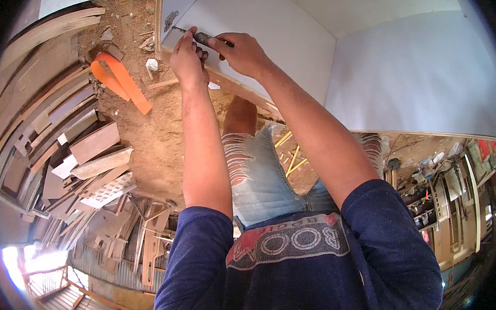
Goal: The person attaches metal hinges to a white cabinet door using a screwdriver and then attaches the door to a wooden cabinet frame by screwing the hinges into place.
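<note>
My right hand (241, 53) is wrapped round the dark handle of a screwdriver (202, 38). Its thin shaft points left, with the tip close to a small metal hinge (170, 20) on the edge of a white cabinet panel. My left hand (188, 63) is closed at the front of the screwdriver, fingertips pinched about the shaft. Whether a screw sits at the tip is too small to tell. The pale cabinet (255, 26) lies open before me, its bare wooden edge (243, 90) running just beneath my hands.
An orange strip (120, 81), bent into a loop, lies on the brown dirt floor (153, 139) to the left. Stacked boards and offcuts (94, 141) fill the left side. Thin yellow strips (293, 160) show between my legs. More wood and clutter (445, 199) stand at the right.
</note>
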A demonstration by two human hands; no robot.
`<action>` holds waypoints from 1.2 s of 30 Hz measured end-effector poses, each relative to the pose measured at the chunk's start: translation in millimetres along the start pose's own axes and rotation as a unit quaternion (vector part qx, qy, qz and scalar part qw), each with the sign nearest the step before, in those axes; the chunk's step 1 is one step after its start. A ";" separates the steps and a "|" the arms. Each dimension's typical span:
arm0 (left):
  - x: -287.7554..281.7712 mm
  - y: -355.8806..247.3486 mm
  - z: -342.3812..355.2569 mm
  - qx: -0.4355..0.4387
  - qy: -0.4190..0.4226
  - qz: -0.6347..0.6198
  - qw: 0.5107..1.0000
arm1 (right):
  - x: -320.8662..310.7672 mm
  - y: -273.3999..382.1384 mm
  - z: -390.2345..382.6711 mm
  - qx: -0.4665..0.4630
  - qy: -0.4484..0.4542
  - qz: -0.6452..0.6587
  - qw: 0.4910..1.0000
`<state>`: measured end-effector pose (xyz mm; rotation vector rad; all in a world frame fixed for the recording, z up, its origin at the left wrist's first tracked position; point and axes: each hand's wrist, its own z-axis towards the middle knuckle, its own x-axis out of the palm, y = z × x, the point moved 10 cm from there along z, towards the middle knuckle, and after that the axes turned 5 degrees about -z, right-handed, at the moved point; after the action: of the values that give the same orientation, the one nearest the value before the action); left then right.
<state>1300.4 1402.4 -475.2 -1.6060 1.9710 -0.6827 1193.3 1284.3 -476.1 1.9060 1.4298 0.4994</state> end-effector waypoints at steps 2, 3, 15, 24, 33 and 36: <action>-1.8 -4.0 2.7 -0.005 -0.008 0.010 1.000 | 1.7 1.4 2.7 0.013 0.002 0.011 1.000; -3.0 -5.5 3.8 -0.012 -0.015 0.019 1.000 | 2.7 4.2 3.1 0.011 0.002 0.012 1.000; -10.9 -7.0 12.0 -0.003 -0.068 0.043 0.997 | 36.2 -30.6 5.1 0.195 0.144 0.350 0.905; -13.4 -5.6 20.2 -0.022 -0.060 0.040 0.997 | 42.3 -17.5 5.6 0.189 0.218 0.379 0.879; 7.9 -4.9 28.0 0.011 -0.051 -0.073 0.996 | -32.2 50.1 -8.9 -0.162 -0.205 -0.158 0.952; -4.3 -4.1 30.8 0.012 -0.067 -0.120 0.990 | -10.6 7.8 10.9 0.051 0.030 0.063 0.996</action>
<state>1324.5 1403.9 -495.2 -1.8433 1.6846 -0.6680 1202.5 1269.9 -476.9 2.0870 1.4037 0.5576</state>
